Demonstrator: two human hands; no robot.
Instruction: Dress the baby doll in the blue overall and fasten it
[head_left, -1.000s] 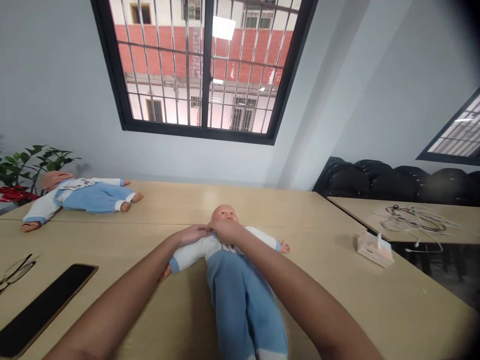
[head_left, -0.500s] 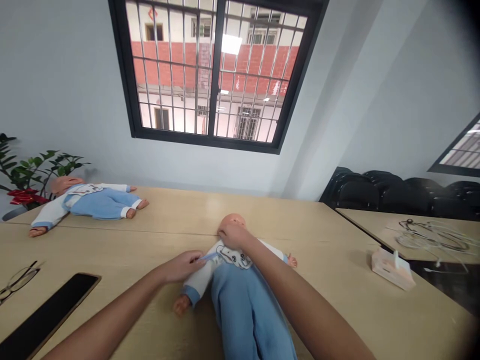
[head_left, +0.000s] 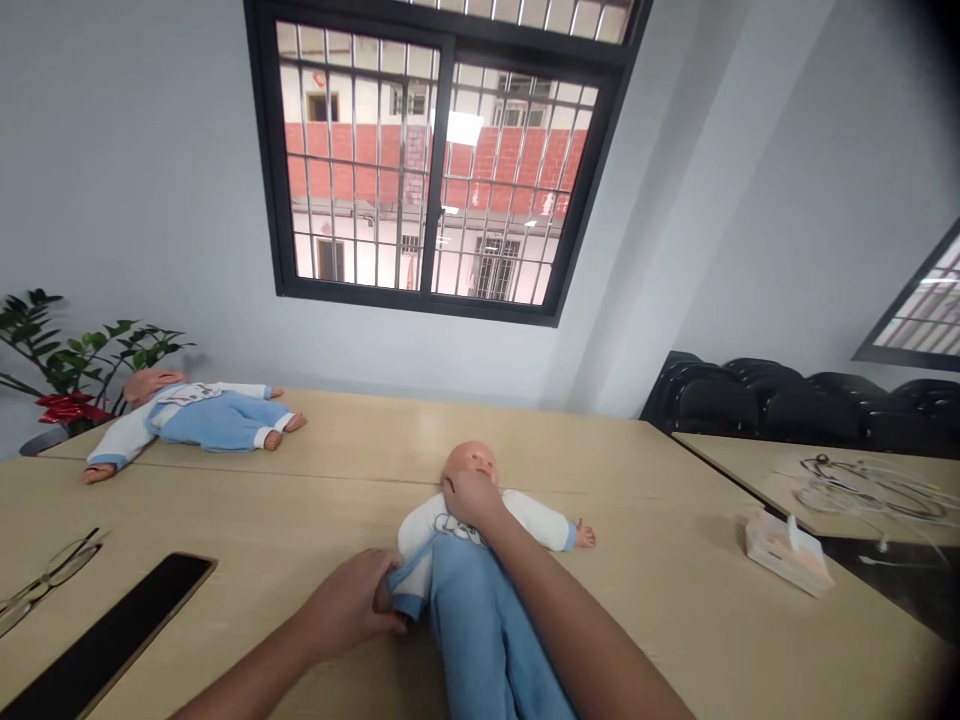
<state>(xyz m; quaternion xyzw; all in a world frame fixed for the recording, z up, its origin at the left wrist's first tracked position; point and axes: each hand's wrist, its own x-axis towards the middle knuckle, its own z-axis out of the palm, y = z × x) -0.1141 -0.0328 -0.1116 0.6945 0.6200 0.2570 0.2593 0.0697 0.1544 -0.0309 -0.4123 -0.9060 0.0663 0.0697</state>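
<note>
A baby doll (head_left: 541, 520) lies on its back on the table with its head away from me, dressed in a white top with blue cuffs and blue trousers (head_left: 472, 600). My left hand (head_left: 360, 600) is closed around the doll's arm on the left, near the cuff, with a blue-edged fold of the top between thumb and fingers. The doll's hand on that side is mostly hidden. My right hand (head_left: 474, 497) is closed on the top's neckline just under the doll's chin. Its fingertips are hidden, and it covers part of the printed bib front.
A second doll (head_left: 217, 420) in matching clothes lies at the far left beside a potted plant (head_left: 82, 350). Glasses (head_left: 52, 580) and a black phone (head_left: 112, 640) rest at left. A tissue box (head_left: 787, 550) and cables (head_left: 870, 488) are at right, with stacked black chairs (head_left: 712, 400) behind.
My left hand has moved down and towards me, from the blue-edged cloth at the shoulder to the doll's forearm. The doll's arm lies closer to its body. My right hand stays at the neck.
</note>
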